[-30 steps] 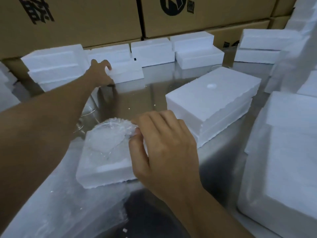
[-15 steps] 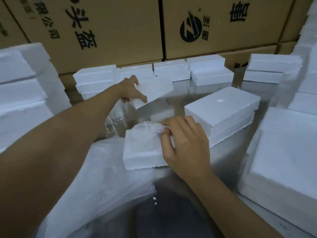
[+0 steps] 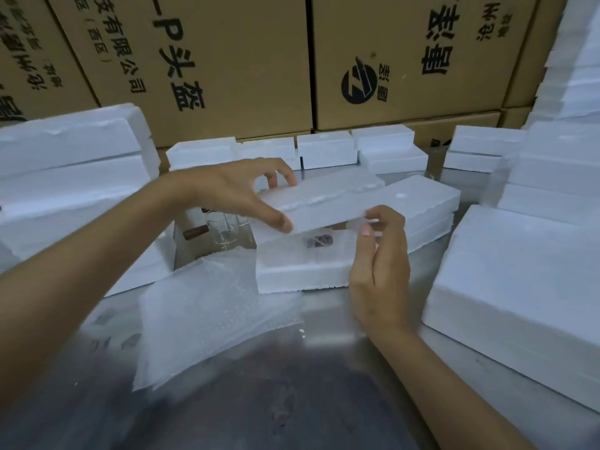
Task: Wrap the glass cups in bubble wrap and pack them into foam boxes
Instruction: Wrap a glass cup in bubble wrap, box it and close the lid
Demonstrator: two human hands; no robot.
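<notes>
Packing warehouse, stacked printed cartons (image 3: 227, 60), piled foam boxes (image 3: 519, 287)

A steel table (image 3: 341, 401) bears foam boxes (image 3: 506, 300), bubble wrap (image 3: 207, 316), glasses (image 3: 224, 230).

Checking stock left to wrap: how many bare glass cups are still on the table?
2, possibly more: one glass cup below the left hand, another glass cup at the back right. The foam lid may hide others.

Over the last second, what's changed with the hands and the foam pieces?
The left hand gripped a foam lid at the back row and carried it toward the person, over the open foam box. The right hand left the wrapped cup and now pinches the lid's near corner. The box, cup and bubble wrap sheets stayed put.
</notes>
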